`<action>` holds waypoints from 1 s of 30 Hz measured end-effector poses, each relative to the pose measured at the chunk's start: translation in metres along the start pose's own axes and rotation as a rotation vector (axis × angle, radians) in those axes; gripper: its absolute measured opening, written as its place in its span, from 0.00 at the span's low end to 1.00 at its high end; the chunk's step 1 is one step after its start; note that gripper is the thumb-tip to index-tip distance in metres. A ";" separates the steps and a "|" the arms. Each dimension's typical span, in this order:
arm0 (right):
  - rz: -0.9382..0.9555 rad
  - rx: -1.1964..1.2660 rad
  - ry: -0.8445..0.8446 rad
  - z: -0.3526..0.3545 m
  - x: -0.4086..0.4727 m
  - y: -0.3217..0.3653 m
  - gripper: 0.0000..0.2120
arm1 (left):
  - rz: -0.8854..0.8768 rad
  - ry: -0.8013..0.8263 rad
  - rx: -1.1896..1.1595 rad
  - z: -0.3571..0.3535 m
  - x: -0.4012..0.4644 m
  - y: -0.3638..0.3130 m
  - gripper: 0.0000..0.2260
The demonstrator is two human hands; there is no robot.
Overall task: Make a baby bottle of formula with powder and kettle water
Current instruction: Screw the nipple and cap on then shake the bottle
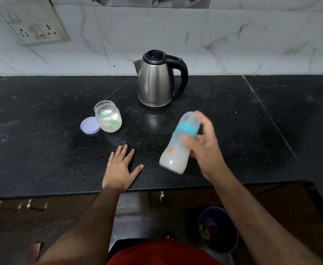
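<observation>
A black stone counter (pixel 42 140) was seen from above, with a pale marble-tiled wall (pixel 233 35) behind it. A baby bottle (pixel 179 144) was held in the right hand (pixel 204 150) above the counter's front right part, clear of the surface. The bottle was tilted, its capped top pointing up and away toward the kettle, its base toward the counter edge. It was blurred, and milky white liquid was seen in its lower part; a teal collar ringed its neck. The right hand's fingers were curled around the bottle's far side, with the thumb pressed on its near side just below the collar.

The left hand (pixel 120 169) was laid flat, palm down, on the counter near the front edge. Its fingers were held close together and the thumb was spread out to the right; nothing was held.

A steel kettle (pixel 156 81) with a black lid and handle stood upright at the back of the counter, near the wall. To its left, an open clear jar (pixel 108 116) of white powder stood with a scoop (pixel 107 113) inside. A lilac lid (pixel 89 125) lay touching the jar's left side.

A wall socket (pixel 36 29) was mounted at upper left.
</observation>
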State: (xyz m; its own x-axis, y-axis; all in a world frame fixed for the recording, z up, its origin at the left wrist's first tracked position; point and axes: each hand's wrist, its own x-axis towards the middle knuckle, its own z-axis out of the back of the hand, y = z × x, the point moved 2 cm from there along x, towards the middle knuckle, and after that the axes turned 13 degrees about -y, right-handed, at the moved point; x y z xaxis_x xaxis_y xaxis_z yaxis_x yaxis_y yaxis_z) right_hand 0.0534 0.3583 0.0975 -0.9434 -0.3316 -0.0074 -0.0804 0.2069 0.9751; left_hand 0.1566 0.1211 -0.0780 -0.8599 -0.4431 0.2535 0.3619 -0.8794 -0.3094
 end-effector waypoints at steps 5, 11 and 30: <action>-0.001 0.031 -0.103 -0.001 0.004 -0.001 0.37 | 0.000 0.000 0.003 0.000 0.000 0.000 0.36; -0.013 0.034 -0.044 -0.003 0.000 0.000 0.34 | 0.004 -0.004 0.000 -0.001 0.000 0.000 0.37; -0.045 -0.027 0.054 -0.006 -0.005 0.005 0.33 | 0.004 -0.002 0.001 -0.001 0.000 0.001 0.36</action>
State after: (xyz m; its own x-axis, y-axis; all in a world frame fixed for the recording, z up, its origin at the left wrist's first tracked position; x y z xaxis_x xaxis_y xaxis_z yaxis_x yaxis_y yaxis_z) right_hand 0.0592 0.3555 0.1032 -0.9202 -0.3893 -0.0406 -0.1132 0.1654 0.9797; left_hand 0.1562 0.1203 -0.0794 -0.8575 -0.4473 0.2543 0.3659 -0.8776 -0.3098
